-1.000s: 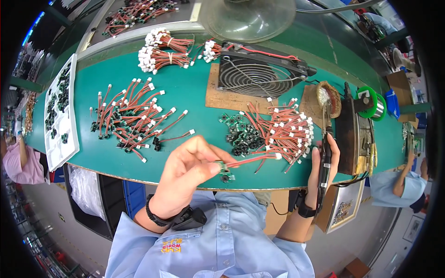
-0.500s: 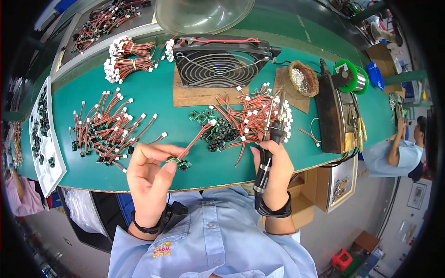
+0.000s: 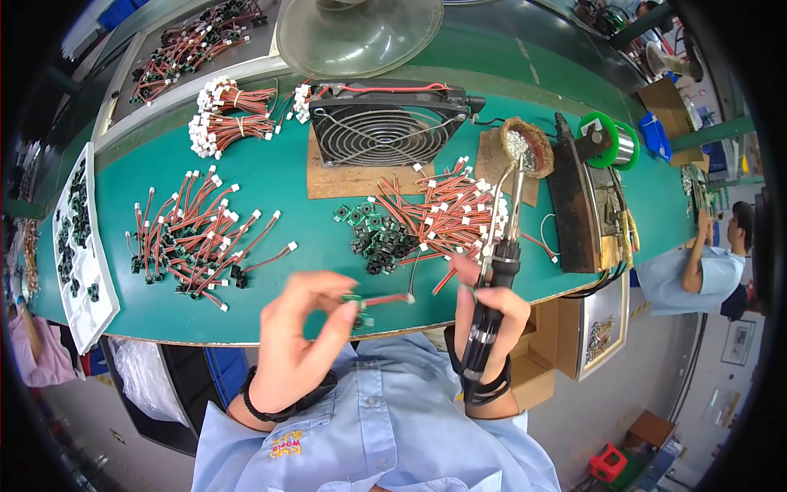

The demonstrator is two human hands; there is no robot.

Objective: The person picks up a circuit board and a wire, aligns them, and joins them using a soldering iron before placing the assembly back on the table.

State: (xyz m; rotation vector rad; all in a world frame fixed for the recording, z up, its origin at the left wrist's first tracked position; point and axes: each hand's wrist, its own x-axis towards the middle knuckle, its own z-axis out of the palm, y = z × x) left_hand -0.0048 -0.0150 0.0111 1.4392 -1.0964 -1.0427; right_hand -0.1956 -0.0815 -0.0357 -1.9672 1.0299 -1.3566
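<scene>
My left hand [image 3: 287, 344], a little above the table's near edge, pinches a small green circuit board [image 3: 359, 308] between thumb and fingers. From the board a short red wire lead [image 3: 388, 301] runs right to a white plug. My right hand [image 3: 502, 316] is wrapped round the dark handle of a soldering iron [image 3: 482, 338]. The iron points up and away, its tip in front of a round brown bowl [image 3: 537, 154] with silvery bits in it. Beyond my hands lie a cluster of loose circuit boards [image 3: 379, 243] and a heap of red wire leads [image 3: 455, 209] with white plugs.
A black fan [image 3: 389, 127] with a wire guard stands at the back on a brown board. At left are boards with wires attached [image 3: 193, 238] and a white tray [image 3: 97, 303]. Bundled leads [image 3: 234, 135] lie behind. A green solder spool [image 3: 602, 135] stands right, beside a metal stand [image 3: 574, 213].
My left hand has moved right with the board, and its lead now points right instead of up. The soldering iron, still in my right hand, has shifted slightly right. The view has moved slightly.
</scene>
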